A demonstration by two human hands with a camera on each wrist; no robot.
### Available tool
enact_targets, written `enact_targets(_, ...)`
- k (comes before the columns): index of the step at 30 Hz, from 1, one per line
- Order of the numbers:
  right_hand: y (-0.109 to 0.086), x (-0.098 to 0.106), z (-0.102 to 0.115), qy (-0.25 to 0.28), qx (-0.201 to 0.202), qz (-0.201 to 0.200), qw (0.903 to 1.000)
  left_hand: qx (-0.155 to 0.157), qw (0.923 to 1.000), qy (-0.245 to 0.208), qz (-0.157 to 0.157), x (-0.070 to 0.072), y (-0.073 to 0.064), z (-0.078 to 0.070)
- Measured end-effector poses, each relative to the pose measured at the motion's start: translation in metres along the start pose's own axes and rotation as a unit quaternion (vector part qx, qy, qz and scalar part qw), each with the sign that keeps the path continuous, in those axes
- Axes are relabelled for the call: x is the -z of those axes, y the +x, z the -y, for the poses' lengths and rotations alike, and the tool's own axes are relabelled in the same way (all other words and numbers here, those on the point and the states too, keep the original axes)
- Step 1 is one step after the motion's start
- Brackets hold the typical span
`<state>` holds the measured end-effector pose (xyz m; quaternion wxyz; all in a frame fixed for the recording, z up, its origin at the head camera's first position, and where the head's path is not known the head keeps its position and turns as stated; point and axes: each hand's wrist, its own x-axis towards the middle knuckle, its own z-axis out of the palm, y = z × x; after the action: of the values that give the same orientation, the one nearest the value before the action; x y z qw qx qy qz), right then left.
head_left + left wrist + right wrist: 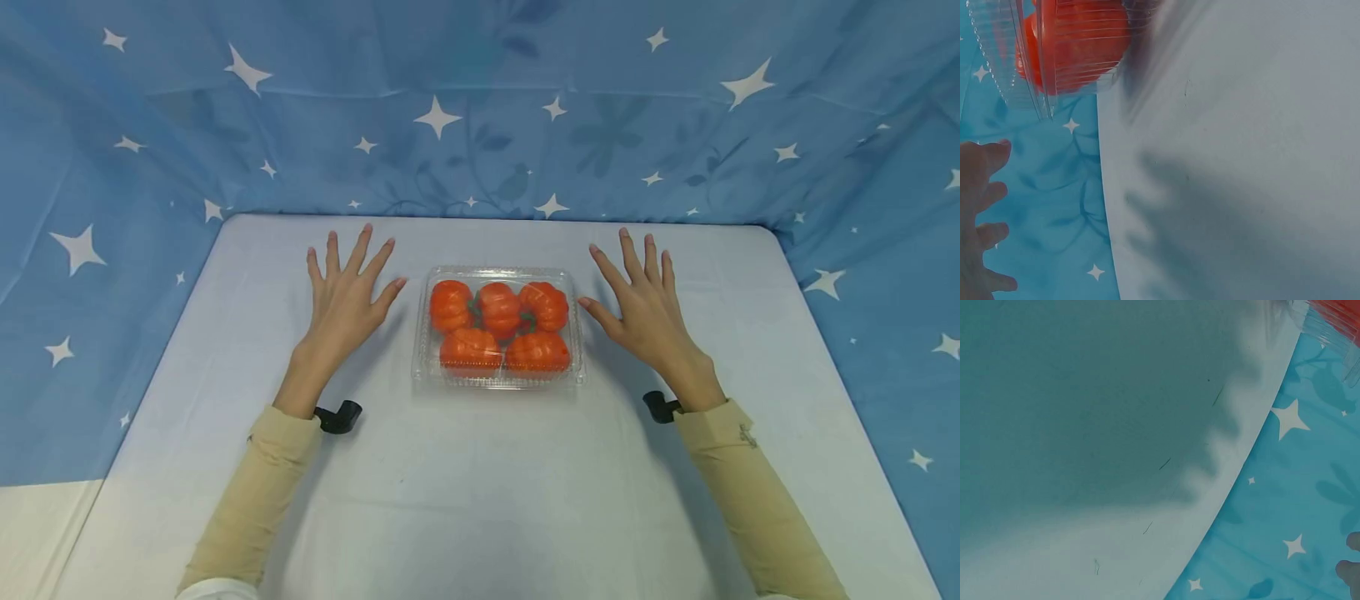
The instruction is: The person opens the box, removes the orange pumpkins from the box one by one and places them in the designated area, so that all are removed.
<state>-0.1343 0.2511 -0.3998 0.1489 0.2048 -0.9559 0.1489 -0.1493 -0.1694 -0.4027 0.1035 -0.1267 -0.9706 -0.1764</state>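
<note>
A clear plastic clamshell box [498, 382] sits on the white table with its lid down. Inside it lie several orange-red pumpkin-shaped items [543, 307] with green stems. To the left of the box is my left hand [343, 304], fingers spread and holding nothing. My right hand [645, 312] is on the other side, its fingers also spread, the thumb tip close to the box's right edge. Both hands cast shadows on the table. The left wrist view shows the box [1085, 56] at the top and fingertips [994, 232] at the left.
A white cloth covers the table [480, 492]. Blue curtain fabric [480, 158] with white stars stands behind it and along both sides. Black straps with small camera mounts [341, 417] are on both wrists, beside tan sleeves [247, 500].
</note>
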Motion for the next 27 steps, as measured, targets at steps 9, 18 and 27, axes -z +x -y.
enact_targets(9,-0.002,0.002,0.002,-0.024,0.009,-0.004,0.9997,-0.001,1.0,-0.01,0.003,0.001,-0.006,0.001)
enact_targets(18,-0.002,0.001,0.02,0.009,0.033,-0.056,0.9978,0.027,0.9918,-0.125,0.003,-0.001,-0.013,-0.005)
enact_targets(27,-0.007,0.009,0.055,0.039,0.068,-0.053,0.9956,0.115,0.9107,-0.379,0.118,-0.004,-0.02,-0.021)
